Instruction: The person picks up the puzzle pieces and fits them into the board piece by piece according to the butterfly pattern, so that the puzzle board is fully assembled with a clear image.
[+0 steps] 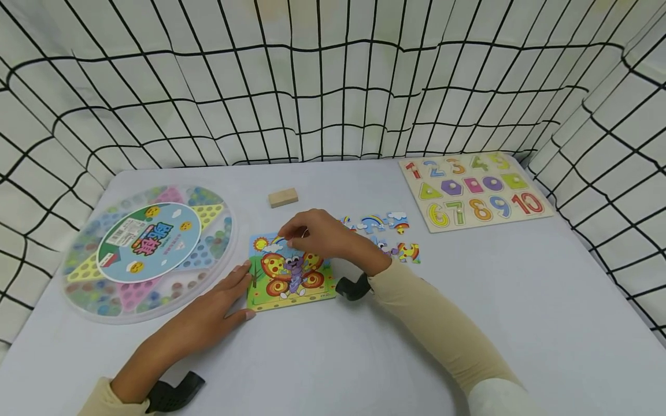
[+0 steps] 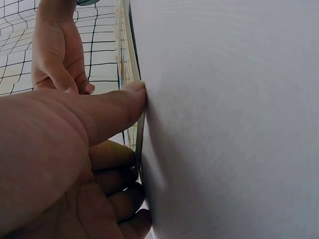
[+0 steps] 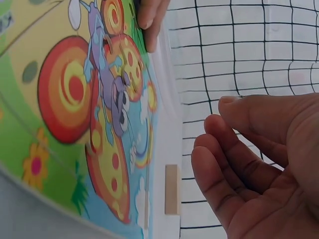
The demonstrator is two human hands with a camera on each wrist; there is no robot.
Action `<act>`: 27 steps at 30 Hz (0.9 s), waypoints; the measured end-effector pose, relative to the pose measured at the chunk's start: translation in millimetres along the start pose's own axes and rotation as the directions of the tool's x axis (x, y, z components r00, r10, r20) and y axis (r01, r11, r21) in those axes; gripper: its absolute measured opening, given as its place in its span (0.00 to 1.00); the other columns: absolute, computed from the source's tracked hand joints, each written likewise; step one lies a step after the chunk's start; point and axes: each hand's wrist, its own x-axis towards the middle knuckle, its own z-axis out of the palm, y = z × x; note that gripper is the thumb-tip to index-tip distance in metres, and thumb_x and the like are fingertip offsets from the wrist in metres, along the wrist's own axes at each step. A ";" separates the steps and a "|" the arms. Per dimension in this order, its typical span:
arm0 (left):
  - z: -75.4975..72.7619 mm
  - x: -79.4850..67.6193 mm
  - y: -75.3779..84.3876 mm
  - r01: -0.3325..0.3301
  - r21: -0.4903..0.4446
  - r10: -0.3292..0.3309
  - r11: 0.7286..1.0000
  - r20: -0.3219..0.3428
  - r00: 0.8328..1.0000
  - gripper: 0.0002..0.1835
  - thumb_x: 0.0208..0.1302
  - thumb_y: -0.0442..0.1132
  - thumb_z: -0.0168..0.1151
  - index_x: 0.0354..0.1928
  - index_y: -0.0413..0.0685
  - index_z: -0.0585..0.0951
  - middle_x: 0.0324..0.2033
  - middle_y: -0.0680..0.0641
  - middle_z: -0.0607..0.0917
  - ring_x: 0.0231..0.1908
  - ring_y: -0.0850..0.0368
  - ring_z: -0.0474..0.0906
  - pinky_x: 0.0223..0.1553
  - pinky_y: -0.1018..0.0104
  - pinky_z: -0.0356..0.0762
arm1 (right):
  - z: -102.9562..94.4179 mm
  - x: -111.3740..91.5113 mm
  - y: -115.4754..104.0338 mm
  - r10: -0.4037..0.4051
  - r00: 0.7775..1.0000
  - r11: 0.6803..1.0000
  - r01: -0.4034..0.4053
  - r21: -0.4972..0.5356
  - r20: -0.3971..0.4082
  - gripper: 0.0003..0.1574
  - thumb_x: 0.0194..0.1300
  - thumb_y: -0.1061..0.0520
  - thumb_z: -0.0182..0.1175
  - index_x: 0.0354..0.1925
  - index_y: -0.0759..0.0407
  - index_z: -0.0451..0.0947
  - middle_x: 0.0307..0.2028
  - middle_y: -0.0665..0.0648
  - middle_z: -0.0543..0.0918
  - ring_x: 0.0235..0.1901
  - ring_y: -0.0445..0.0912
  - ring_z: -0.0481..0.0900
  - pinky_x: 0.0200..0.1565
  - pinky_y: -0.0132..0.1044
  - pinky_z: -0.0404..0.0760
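A square butterfly puzzle board (image 1: 294,274) lies flat on the white table. My left hand (image 1: 210,318) rests at its left side, fingertips at the left edge and thumb by the near left corner. In the left wrist view that thumb (image 2: 119,104) touches the board's thin edge. Over the board's far part hovers my right hand (image 1: 322,236), with fingers loosely bent. The right wrist view shows a gap between thumb and fingers (image 3: 214,164), and nothing held. Loose puzzle pieces (image 1: 408,252) lie right of the board, partly hidden behind the right hand.
A round Chinese checkers set (image 1: 148,248) with marbles under a clear cover lies to the left. Behind the board is a small wooden block (image 1: 283,197). A number and shape board (image 1: 476,190) sits at the far right. Black netting (image 1: 343,92) stands around the table's sides.
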 end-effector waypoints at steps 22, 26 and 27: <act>0.7 -1.0 1.2 0.006 0.024 -0.006 1.000 -0.006 1.000 0.38 0.66 0.45 0.64 0.71 0.32 0.60 0.74 0.39 0.52 0.72 0.37 0.47 0.63 0.40 0.59 | -22.1 -35.9 16.8 0.023 0.998 1.000 -0.024 -0.005 -0.064 0.15 0.66 0.63 0.62 0.51 0.66 0.82 0.42 0.54 0.84 0.42 0.43 0.80 0.46 0.28 0.78; 1.0 -0.8 0.9 0.001 0.028 -0.001 1.000 -0.011 1.000 0.38 0.66 0.45 0.64 0.71 0.32 0.60 0.74 0.39 0.52 0.72 0.37 0.48 0.63 0.40 0.59 | -25.1 -43.4 21.3 0.029 0.997 1.000 -0.030 -0.007 -0.075 0.14 0.67 0.64 0.62 0.51 0.65 0.82 0.43 0.53 0.84 0.42 0.43 0.79 0.45 0.30 0.78; 1.1 -0.8 0.8 -0.001 0.029 0.001 1.000 -0.013 1.000 0.38 0.66 0.45 0.64 0.71 0.32 0.61 0.74 0.39 0.52 0.72 0.37 0.48 0.63 0.40 0.59 | -26.0 -45.3 22.4 0.029 0.997 0.999 -0.030 -0.011 -0.078 0.14 0.67 0.64 0.61 0.51 0.65 0.83 0.43 0.52 0.84 0.41 0.43 0.79 0.45 0.30 0.78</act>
